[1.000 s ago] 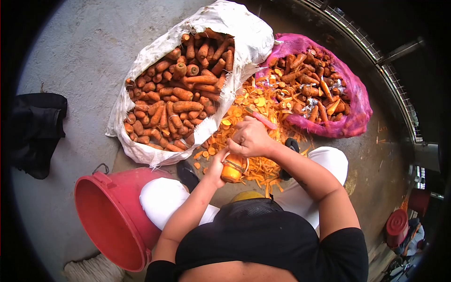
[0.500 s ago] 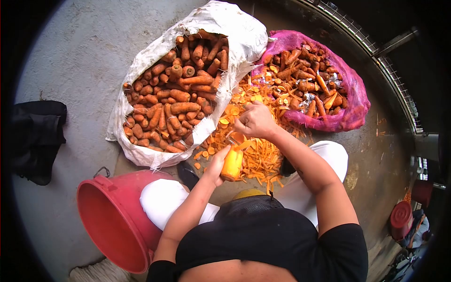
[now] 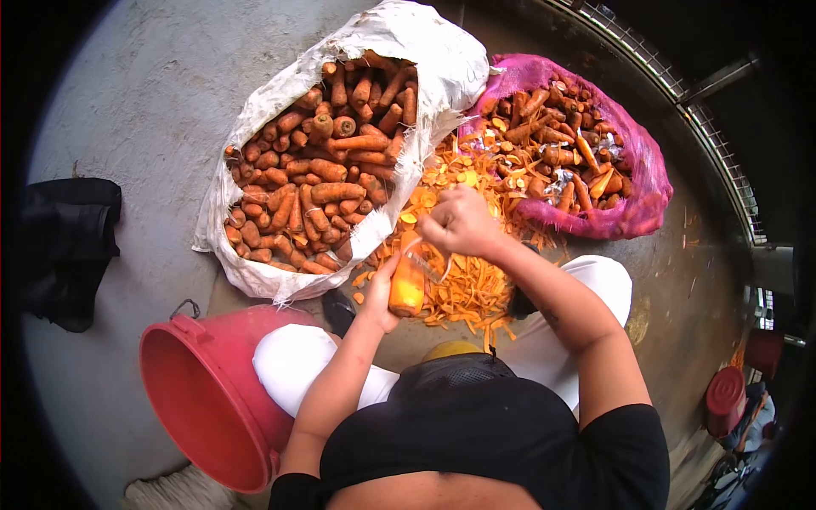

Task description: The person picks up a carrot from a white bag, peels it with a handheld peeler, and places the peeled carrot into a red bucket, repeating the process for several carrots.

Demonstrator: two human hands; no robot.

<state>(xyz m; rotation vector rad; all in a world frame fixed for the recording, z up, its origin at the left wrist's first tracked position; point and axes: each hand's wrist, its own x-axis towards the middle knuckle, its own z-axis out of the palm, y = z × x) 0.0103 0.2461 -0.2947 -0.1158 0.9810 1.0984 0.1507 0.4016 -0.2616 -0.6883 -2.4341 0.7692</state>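
My left hand (image 3: 381, 293) is wrapped round a peeled, bright orange carrot (image 3: 407, 289), held low over the floor. Just above and to the right, my right hand (image 3: 460, 223) is closed round the handle of a peeler (image 3: 429, 260), whose frame lies at the carrot's upper end. Orange peelings (image 3: 472, 289) are heaped on the floor under and beyond both hands. Unpeeled carrots fill a white sack (image 3: 438, 55) at the upper left of the hands. A pink mesh sack (image 3: 650, 183) at the upper right holds carrot pieces and scraps.
A red bucket (image 3: 217, 399) lies tilted beside my left knee, its mouth facing left. Black cloth (image 3: 68, 246) is at the far left. A red lidded container (image 3: 727, 391) and part of another person (image 3: 758, 422) are at the far right. A metal grating (image 3: 722, 153) edges the floor.
My left hand and the carrot have moved slightly left and down. My right hand has shifted a little lower, and the peeler now lies across the carrot's upper end.
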